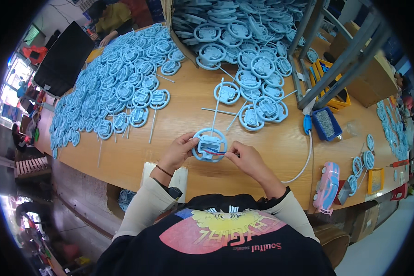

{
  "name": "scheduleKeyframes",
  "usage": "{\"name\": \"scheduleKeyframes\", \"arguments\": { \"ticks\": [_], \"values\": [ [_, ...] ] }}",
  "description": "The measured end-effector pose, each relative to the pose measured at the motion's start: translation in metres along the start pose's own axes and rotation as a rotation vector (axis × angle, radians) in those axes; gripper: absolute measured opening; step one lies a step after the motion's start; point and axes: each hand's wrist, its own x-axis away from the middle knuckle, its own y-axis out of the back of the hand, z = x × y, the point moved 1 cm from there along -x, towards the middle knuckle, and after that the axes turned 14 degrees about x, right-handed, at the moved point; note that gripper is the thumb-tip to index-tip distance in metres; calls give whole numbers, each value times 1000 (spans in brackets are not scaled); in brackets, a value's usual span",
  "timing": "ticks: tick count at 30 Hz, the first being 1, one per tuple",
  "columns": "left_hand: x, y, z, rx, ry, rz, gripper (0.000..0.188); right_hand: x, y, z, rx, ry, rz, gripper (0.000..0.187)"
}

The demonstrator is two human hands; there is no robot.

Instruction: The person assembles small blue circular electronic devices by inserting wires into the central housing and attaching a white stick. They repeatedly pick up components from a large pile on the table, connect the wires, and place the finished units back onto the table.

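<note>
A light-blue toy steering wheel (209, 138) with a long thin rod (215, 109) pointing away from me is held just above the table's near edge. My left hand (178, 152) grips its left rim, thumb on top. An open rectangular recess shows in the wheel's hub, and thin red and dark-blue wires (212, 151) run from it to the right. At the right rim, my right hand (244, 158) pinches the ends of these wires between thumb and fingers. The fingertips partly hide the wire ends.
Heaps of similar blue wheels lie at the left (119, 78) and back (257, 64) of the wooden table (184, 99). Right of me are a metal frame (303, 60), a blue bin of small parts (325, 124), a white cable (310, 156) and a pink-and-blue toy car (327, 186). Another person (112, 20) sits far left.
</note>
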Motion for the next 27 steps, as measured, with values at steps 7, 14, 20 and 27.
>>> {"name": "scheduleKeyframes", "arguments": {
  "ticks": [7, 14, 20, 27],
  "values": [
    [10, 6, 17, 63, -19, 116, 28, 16, 13, 12, 11, 98, -31, 22],
    [14, -24, 23, 205, 94, 168, 37, 31, 12, 6, -75, 82, -53, 22],
    [11, -15, 40, 334, 170, 158, 40, 33, 4, 0, -50, 64, -53, 21],
    [-31, 89, 4, 187, -128, -6, 39, 19, -10, -16, -45, -16, -41, 22]
  ]
}}
